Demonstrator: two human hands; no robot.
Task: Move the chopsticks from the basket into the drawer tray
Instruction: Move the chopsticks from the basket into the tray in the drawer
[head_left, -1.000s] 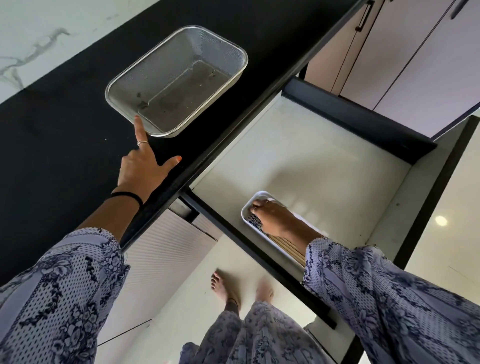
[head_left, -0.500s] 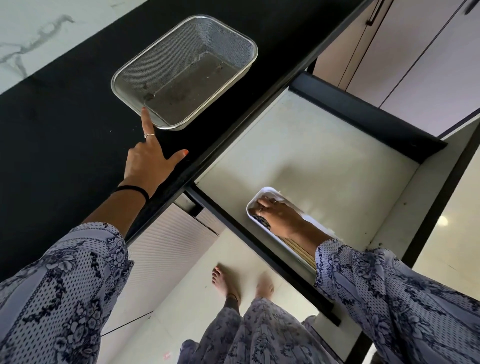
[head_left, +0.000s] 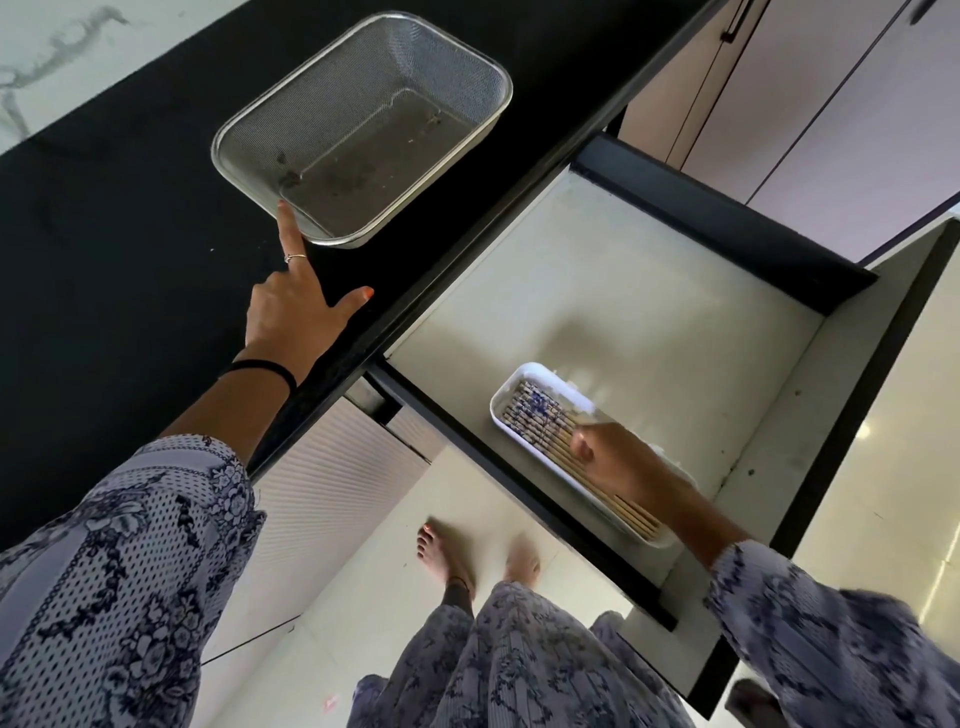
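Now that the right hand (head_left: 621, 460) has slid back empty, chopsticks (head_left: 540, 423) show uncovered.

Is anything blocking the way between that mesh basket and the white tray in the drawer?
Nothing visible does. The basket sits on the black counter, the drawer is open, and the chopsticks already lie in the tray.

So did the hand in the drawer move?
Yes. The right hand slid back along the white tray, off the chopsticks' patterned ends, toward the person.

Bright, even daylight; right hand (head_left: 621, 457) motion-blurred; glare spots on floor (head_left: 872, 431); wide-angle edge distortion
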